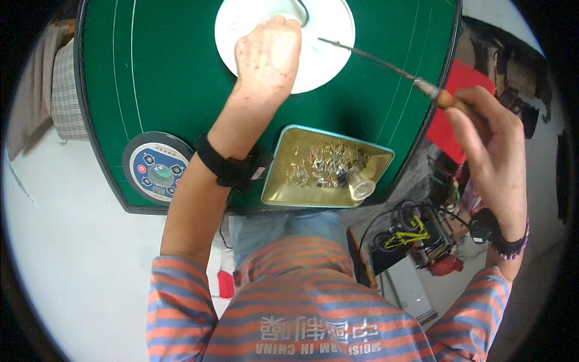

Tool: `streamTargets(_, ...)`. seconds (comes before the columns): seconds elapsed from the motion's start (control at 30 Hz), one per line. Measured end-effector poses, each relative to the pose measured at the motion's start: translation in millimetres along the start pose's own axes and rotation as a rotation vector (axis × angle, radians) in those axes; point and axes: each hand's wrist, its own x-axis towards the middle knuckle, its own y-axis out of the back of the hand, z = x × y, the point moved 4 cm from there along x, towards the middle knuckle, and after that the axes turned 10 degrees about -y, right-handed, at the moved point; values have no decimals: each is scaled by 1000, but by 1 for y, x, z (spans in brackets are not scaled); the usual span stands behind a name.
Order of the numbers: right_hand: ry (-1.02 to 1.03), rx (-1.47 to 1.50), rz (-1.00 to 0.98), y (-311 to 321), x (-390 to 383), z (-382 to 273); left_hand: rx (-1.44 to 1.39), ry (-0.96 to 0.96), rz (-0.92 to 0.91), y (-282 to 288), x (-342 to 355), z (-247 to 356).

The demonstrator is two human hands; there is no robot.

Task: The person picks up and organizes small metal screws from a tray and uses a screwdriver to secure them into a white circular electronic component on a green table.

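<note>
My left hand (pixel 269 57) rests closed over a white round dish-like piece (pixel 325 66) at the far side of the table. Its fingertips are turned away from view, so whatever they grip is hidden. A short black cord (pixel 305 12) curves over the white piece just beyond my knuckles. Out to the right, my right hand (pixel 491 142) is closed round the wooden handle of a long thin screwdriver (pixel 386 65). The shaft points left, and its tip is above the right part of the white piece, apart from my left hand.
A gold-coloured shallow tin (pixel 277 193) near the table's front edge holds many small metal screws (pixel 319 166) and a small clear cup (pixel 360 188). Left of it lies a dark round disc (pixel 134 161) with a blue label. The table (pixel 175 72) is covered in green. Clutter (pixel 416 235) stands below right.
</note>
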Motion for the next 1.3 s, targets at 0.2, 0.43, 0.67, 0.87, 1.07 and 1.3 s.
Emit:
streamTargets(0.2,-374,730,8,-26,-82,118,-478,98,68,45,-48,28)
streamTargets(0.43,-577,1497,-166,-126,-163,175,-692,203,-286,40,-137,81)
streamTargets(0.67,-654,1015,47,-206,-179,201,-722,129,-396,8,-170,133)
streamTargets(0.87,-420,895,266,-256,-174,197,-594,55,-430,-7,-178,138)
streamTargets(1.07,-477,1052,175,-284,-169,197,-534,58,-438,-15,-189,135)
streamTargets(1.3,-365,983,367,-291,-175,204,-470,-128,-342,-21,-190,138)
